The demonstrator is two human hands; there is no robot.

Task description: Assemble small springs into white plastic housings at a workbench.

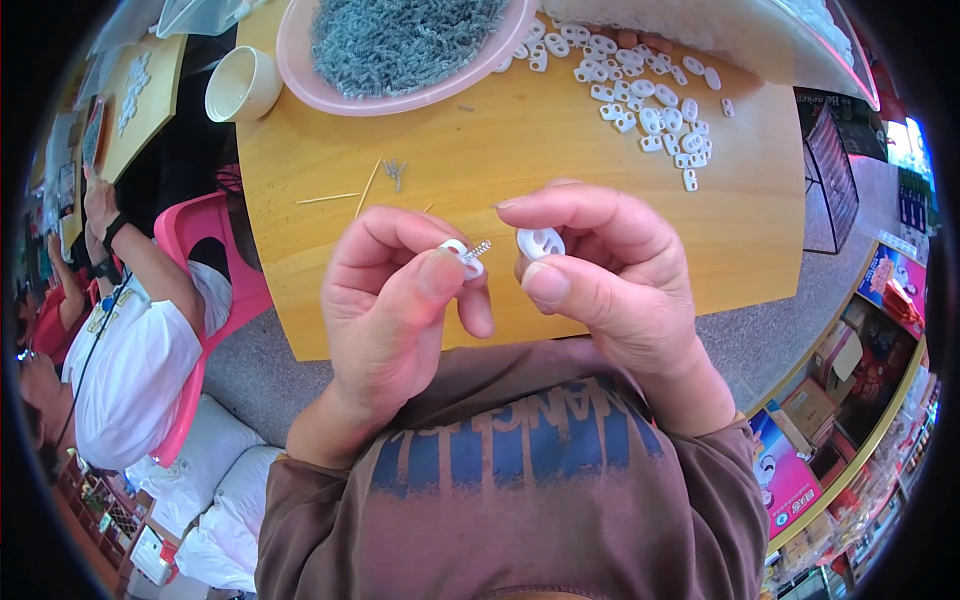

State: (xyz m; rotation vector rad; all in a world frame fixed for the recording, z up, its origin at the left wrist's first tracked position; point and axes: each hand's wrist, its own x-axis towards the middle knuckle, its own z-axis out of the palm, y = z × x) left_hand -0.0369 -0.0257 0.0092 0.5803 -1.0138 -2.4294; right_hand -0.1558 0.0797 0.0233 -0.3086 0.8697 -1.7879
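Observation:
Between thumb and fingers, my left hand (385, 300) pinches a small white plastic piece (473, 268). A short metal coil spring (481, 249) sticks out of that piece, pointing up and to the right. My right hand (625, 275) grips a white oval plastic piece (541, 242) with holes in it, thumb below and fingers behind. Both hands are raised over the table's near edge, close together, and the two pieces are a small gap apart. My fingers cover part of each piece.
A pink basin (400, 104) full of small grey springs stands at the back of the wooden table (720, 250), beside a cream cup (243, 85). Loose springs (396, 172) and thin wooden sticks (328, 198) lie left; many white pieces (652, 121) right. A person (140, 360) sits at left.

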